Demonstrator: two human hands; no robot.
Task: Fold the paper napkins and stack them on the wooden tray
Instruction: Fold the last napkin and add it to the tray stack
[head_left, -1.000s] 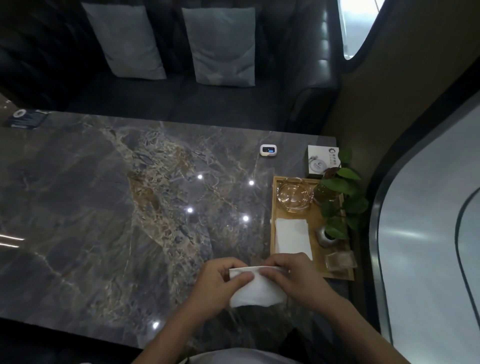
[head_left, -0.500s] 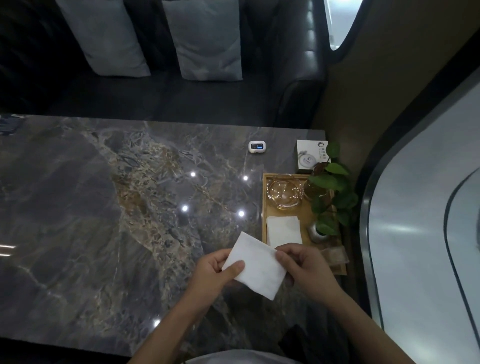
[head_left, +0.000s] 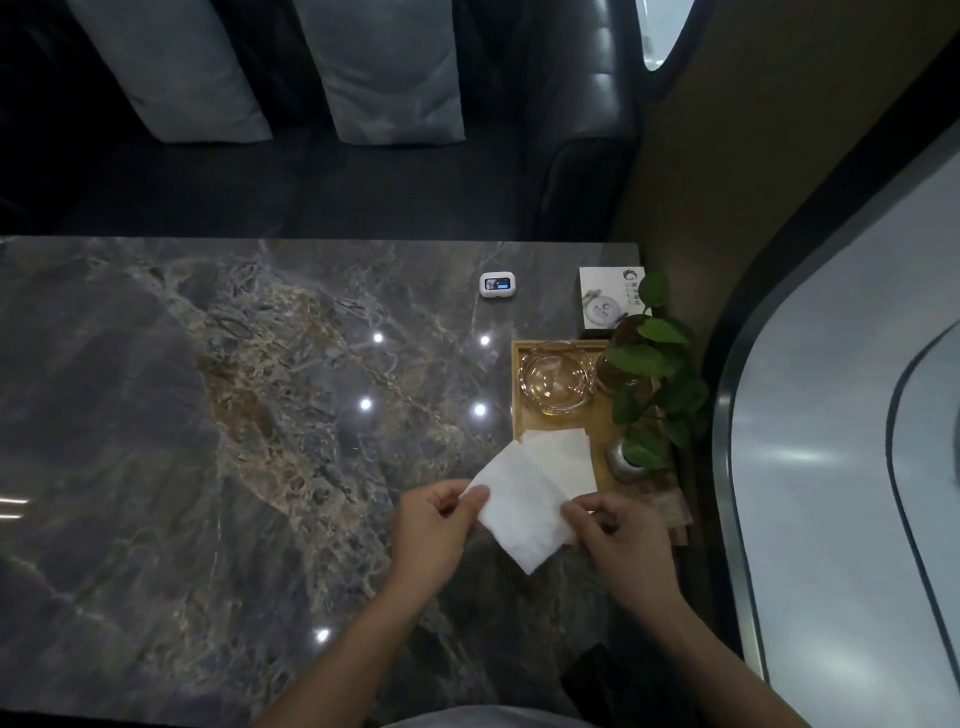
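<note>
A folded white paper napkin (head_left: 522, 506) is held flat and turned like a diamond just above the marble table, at the tray's near left corner. My left hand (head_left: 434, 525) pinches its left corner and my right hand (head_left: 613, 535) pinches its right corner. Its far corner overlaps a stack of folded white napkins (head_left: 569, 457) lying on the wooden tray (head_left: 515, 395) at the table's right side.
The tray also carries a glass ashtray (head_left: 556, 376), a small potted plant (head_left: 649, 395) and a clear glass block (head_left: 672, 506). A small white device (head_left: 497, 285) and a white card (head_left: 605, 299) lie beyond it. A dark sofa with two grey cushions (head_left: 384, 67) faces the table.
The napkin went from a crumpled fold near the table edge to a flat square, and both hands carried it forward and right toward the tray.
</note>
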